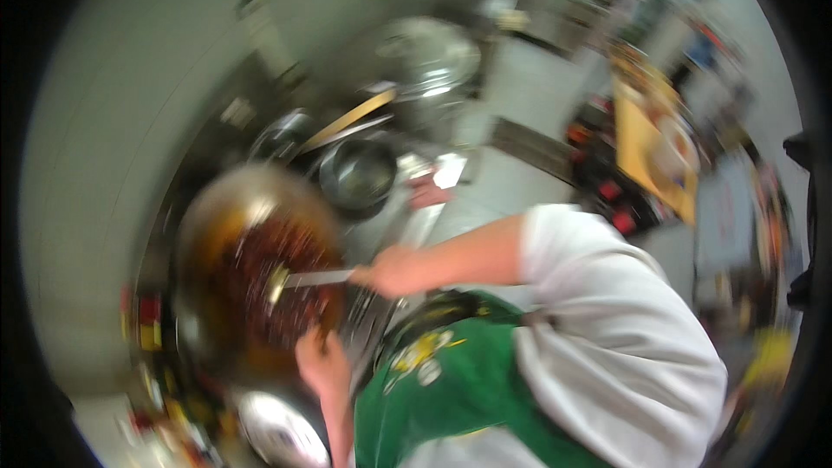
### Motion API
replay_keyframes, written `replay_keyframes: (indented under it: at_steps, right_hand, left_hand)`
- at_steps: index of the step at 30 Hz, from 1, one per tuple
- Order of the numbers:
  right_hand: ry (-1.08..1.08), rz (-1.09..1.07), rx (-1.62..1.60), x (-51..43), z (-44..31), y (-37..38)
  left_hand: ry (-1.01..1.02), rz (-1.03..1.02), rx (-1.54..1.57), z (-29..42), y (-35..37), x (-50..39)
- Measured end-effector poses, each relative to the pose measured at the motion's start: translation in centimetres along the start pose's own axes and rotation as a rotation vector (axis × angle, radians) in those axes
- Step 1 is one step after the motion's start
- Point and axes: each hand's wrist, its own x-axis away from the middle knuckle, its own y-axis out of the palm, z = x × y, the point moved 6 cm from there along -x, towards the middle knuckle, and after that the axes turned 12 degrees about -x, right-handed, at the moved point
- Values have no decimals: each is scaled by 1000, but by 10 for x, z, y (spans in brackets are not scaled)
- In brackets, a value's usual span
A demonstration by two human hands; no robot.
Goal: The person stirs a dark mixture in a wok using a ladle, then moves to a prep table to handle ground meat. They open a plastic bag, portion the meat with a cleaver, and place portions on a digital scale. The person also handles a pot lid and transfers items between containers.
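A large wok point(201, 208) stands on the left, with a dark reddish-brown mass of food point(279, 247) and orange-brown liquid at its sides. My right hand point(390, 271) is shut around the handle of a long metal-shanked utensil point(318, 278). Its pale yellowish head lies against the food; blur hides whether it is a ladle or a turner. At the wok's near rim, my left hand point(323, 359) has its fingers curled over the edge, and it seems to grip it. A small dark patch shows between thumb and fingers.
Beyond the wok are a dark pot point(359, 172), a wooden-handled tool point(351, 118) and a big lidded steel pot point(426, 55). A reddish cloth point(429, 190) lies on the counter edge. A shiny metal bowl or lid point(283, 430) sits below. A yellow worktop point(640, 136) stands across the floor.
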Motion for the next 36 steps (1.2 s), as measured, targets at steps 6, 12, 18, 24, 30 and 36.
replay_keyframes:
  at_steps: [6,12,18,24,30,36]
  right_hand:
    - [63,5,73,-64,-5,32]
    - [-150,116,-131,-7,5,37]
    - [-137,609,-478,132,116,26]
    - [478,911,-809,355,298,147]
    - [883,1107,-999,512,342,248]
    - [964,1376,-1114,575,337,261]
  left_hand:
    - [63,-2,186,11,8,-21]
    - [346,7,55,82,19,-44]
    - [594,-145,272,186,90,-66]
    - [693,-453,428,329,194,-44]
    - [992,-617,431,497,273,30]
    - [1198,-894,437,620,356,98]
